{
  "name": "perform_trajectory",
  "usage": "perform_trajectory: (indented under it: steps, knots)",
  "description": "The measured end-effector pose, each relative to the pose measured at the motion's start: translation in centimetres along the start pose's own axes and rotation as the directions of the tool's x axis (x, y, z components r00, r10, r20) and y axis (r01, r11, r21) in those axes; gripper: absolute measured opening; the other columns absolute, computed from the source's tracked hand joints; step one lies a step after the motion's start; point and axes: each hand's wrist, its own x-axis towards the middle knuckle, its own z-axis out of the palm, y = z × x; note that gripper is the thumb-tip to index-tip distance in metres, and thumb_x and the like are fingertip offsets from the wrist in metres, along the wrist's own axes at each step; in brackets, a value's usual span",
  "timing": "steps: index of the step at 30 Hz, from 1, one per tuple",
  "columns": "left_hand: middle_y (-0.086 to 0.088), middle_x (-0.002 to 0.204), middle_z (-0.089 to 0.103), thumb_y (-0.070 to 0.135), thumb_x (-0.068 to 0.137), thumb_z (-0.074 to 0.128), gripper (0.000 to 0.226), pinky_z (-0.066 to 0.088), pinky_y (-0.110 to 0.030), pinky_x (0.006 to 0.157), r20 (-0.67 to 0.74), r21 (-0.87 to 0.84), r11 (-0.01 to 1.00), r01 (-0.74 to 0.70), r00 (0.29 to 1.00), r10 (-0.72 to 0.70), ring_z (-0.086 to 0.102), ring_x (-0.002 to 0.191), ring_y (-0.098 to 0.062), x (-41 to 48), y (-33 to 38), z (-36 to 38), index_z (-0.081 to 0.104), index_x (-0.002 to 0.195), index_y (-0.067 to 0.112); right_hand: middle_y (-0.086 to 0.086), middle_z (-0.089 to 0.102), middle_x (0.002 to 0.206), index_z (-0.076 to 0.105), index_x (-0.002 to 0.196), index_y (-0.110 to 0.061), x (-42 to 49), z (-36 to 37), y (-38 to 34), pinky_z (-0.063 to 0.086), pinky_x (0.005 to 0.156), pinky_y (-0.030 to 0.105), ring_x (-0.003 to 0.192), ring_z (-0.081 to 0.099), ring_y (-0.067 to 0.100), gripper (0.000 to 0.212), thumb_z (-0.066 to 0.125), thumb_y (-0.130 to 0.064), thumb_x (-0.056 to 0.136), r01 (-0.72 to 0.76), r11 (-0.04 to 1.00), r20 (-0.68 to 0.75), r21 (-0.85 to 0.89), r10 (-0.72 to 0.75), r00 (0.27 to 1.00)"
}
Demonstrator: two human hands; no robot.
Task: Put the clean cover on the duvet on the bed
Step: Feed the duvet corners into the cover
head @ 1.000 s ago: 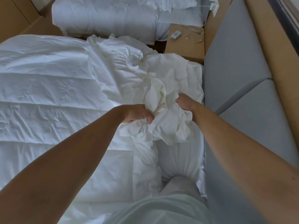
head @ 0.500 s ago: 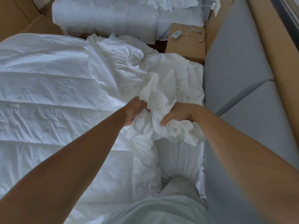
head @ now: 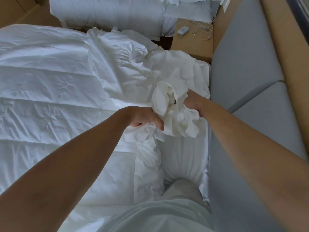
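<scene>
White cover bunching tighter than half-second ago at right edge of duvet — left hand clenching lower fold, right hand regripping higher, both curled into cloth — likely gathering toward corner.

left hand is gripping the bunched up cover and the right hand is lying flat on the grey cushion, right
Not quite. The left hand does grip the bunched cover, but the right hand is not flat on the grey cushion. It grips the same bunch of cover, over the bed. The head view shows this.
</scene>
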Motion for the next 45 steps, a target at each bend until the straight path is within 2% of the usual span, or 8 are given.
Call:
perform_trajectory:
  steps: [7, 10, 15, 23, 28, 33, 36, 45]
  knots:
    - [0.001, 0.093, 0.075, 0.019, 0.064, 0.067, 0.041, 0.056, -0.036, 0.083, -0.222, -0.069, 0.969, -0.237, 0.951, 0.217, 0.070, 0.090, -0.024, 0.4, -0.4, 0.2, 0.069, 0.106, 0.018, 0.001, 0.063, 0.088, 0.064, 0.086, -0.012, -1.1, -0.9, -0.9, 0.047, 0.065, 0.015, 0.078, 0.057, 0.015, 0.027, 0.045, -0.009, 0.104, -0.022, 0.999, 0.088, 0.040, 0.018, 0.996]
    - [0.013, 0.070, 0.066, 0.019, 0.066, 0.062, 0.016, 0.048, -0.022, 0.068, -0.468, 0.029, 0.905, -0.423, 0.795, 0.386, 0.060, 0.070, -0.005, 0.6, 0.0, 0.3, 0.068, 0.080, 0.019, 0.001, 0.075, 0.110, 0.073, 0.107, -0.019, -1.7, -1.1, -1.2, 0.058, 0.073, 0.024, 0.094, 0.072, 0.017, 0.025, 0.075, -0.033, 0.087, -0.117, 0.987, 0.340, 0.112, 0.073, 0.938]
    - [-0.001, 0.074, 0.066, 0.028, 0.067, 0.058, 0.024, 0.046, -0.034, 0.070, -0.542, 0.099, 0.901, -0.421, 0.737, 0.404, 0.059, 0.073, -0.018, 0.8, 0.6, 0.6, 0.066, 0.078, 0.008, 0.001, 0.078, 0.100, 0.081, 0.088, -0.035, -1.5, 0.0, -1.0, 0.060, 0.070, 0.032, 0.093, 0.075, 0.021, 0.024, 0.085, -0.014, 0.078, -0.228, 0.965, 0.613, 0.127, 0.104, 0.783]
    - [-0.006, 0.097, 0.072, 0.031, 0.074, 0.064, 0.041, 0.051, -0.044, 0.091, -0.414, -0.044, 0.924, -0.380, 0.849, 0.329, 0.068, 0.097, -0.027, 0.4, 0.6, -0.7, 0.069, 0.108, 0.009, 0.009, 0.077, 0.097, 0.084, 0.084, -0.020, -0.4, -0.1, 0.2, 0.061, 0.069, 0.033, 0.085, 0.075, 0.026, 0.019, 0.072, -0.015, 0.070, -0.156, 0.831, 0.326, 0.535, -0.033, 0.945]
    - [0.006, 0.107, 0.077, 0.035, 0.086, 0.067, 0.031, 0.057, -0.022, 0.076, -0.201, -0.163, 0.942, -0.292, 0.945, 0.258, 0.073, 0.098, -0.013, -0.1, -0.9, -0.8, 0.067, 0.116, 0.032, -0.004, 0.078, 0.087, 0.082, 0.081, -0.026, -0.3, 0.3, -1.8, 0.056, 0.069, 0.021, 0.080, 0.073, 0.011, 0.022, 0.066, -0.022, 0.066, 0.018, 0.939, 0.146, 0.345, -0.073, 0.987]
    - [0.011, 0.106, 0.077, 0.022, 0.071, 0.078, 0.045, 0.052, -0.021, 0.081, -0.034, -0.090, 0.989, -0.118, 0.993, 0.115, 0.072, 0.096, -0.006, -0.5, -0.9, -1.2, 0.068, 0.115, 0.026, 0.034, 0.062, 0.120, 0.062, 0.118, 0.010, 0.6, 1.7, -2.0, 0.047, 0.101, 0.060, 0.113, 0.059, 0.049, 0.033, 0.057, -0.008, 0.091, 0.048, 0.985, 0.056, 0.166, -0.058, 0.997]
    - [0.002, 0.101, 0.078, 0.013, 0.068, 0.075, 0.044, 0.056, -0.022, 0.077, -0.020, -0.086, 0.994, -0.073, 0.997, 0.071, 0.075, 0.092, -0.016, -0.4, -0.6, -1.4, 0.070, 0.111, 0.017, 0.037, 0.061, 0.105, 0.062, 0.108, 0.015, 1.1, 1.8, -1.9, 0.048, 0.093, 0.055, 0.098, 0.059, 0.049, 0.025, 0.049, -0.003, 0.096, 0.041, 0.995, -0.011, 0.086, -0.040, 0.999]
    - [-0.015, 0.089, 0.062, 0.014, 0.064, 0.063, 0.032, 0.049, -0.038, 0.080, -0.172, -0.334, 0.932, -0.140, 0.981, 0.086, 0.061, 0.079, -0.030, -0.4, 0.5, -1.9, 0.069, 0.094, 0.005, 0.011, 0.074, 0.112, 0.076, 0.110, -0.013, 0.7, -0.3, -0.8, 0.058, 0.082, 0.035, 0.095, 0.072, 0.024, 0.053, 0.078, -0.039, 0.065, -0.088, 0.921, 0.169, 0.380, 0.025, 0.985]
